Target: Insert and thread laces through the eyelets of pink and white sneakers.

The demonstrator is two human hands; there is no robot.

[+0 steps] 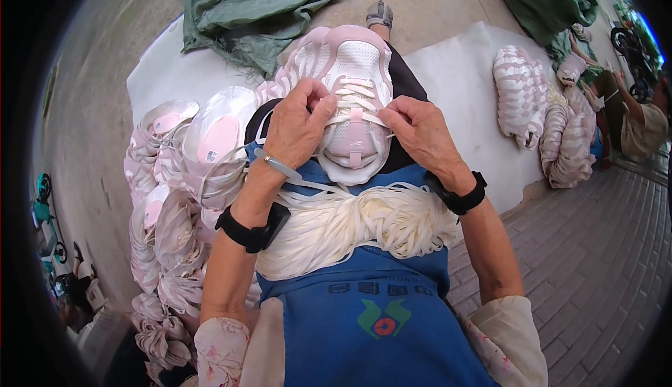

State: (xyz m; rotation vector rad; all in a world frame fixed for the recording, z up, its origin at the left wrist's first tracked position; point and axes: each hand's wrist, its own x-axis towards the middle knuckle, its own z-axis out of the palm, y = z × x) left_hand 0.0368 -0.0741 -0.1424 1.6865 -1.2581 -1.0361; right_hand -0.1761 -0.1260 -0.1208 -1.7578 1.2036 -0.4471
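A pink-and-white shoe upper [358, 58] lies across my lap, its cream shoelace [355, 101] threaded in several rows over the tongue. My left hand [299, 122] is closed at the left edge of the lacing, thumb and forefinger pinching the lace. On the opposite edge, my right hand [418, 132] pinches the lace too, and a short piece of it shows below the fingertips. A thick bundle of cream shoelaces [350, 226] rests on my blue apron [329, 338], just below the upper. More uppers [297, 65] are stacked behind the one between my hands.
Piles of pink-and-white uppers [178, 233] stand close by my left arm. Further stacks [519, 96] lie on the white sheet [458, 79] at the right. Green sacking [259, 9] is spread at the far side. Another person [640, 121] sits at the far right.
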